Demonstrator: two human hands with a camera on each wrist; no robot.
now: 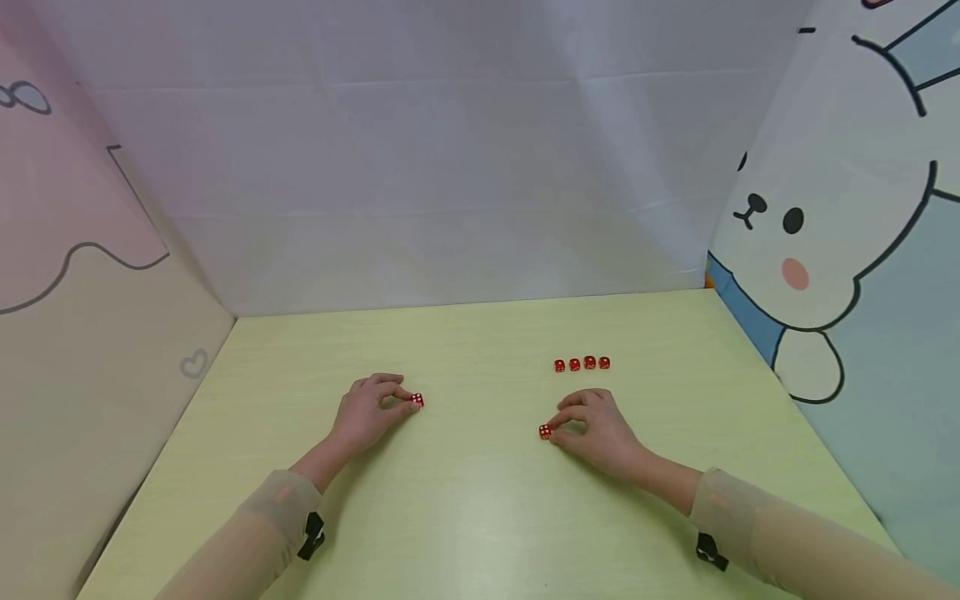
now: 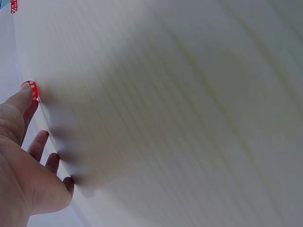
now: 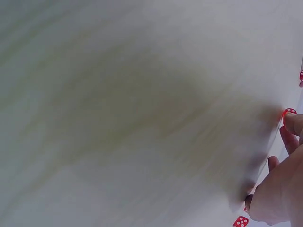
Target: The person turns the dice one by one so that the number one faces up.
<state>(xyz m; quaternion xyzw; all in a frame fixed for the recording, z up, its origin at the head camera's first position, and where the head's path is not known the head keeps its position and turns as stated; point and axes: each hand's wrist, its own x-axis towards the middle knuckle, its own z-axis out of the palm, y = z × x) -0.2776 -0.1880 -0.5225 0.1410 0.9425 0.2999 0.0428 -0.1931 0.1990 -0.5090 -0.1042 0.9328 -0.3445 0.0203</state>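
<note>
Between thumb and forefinger my left hand (image 1: 371, 412) pinches a red die (image 1: 417, 400) with white dots, left of the table's middle. My right hand (image 1: 597, 432) pinches another red die (image 1: 545, 432) at its fingertips, nearer the front and to the right. In the left wrist view the left thumb covers part of its die (image 2: 33, 91). The right wrist view has the right hand's die (image 3: 289, 111) at the right edge, partly behind the thumb. Beyond the right hand several red dice (image 1: 589, 362) stand in a short row, slightly apart.
The pale yellow-green table (image 1: 465, 508) carries the dice and both hands. A white sheet (image 1: 450, 192) hangs along its back edge. Printed panels rise at both sides, the right one with a cartoon animal (image 1: 817, 217).
</note>
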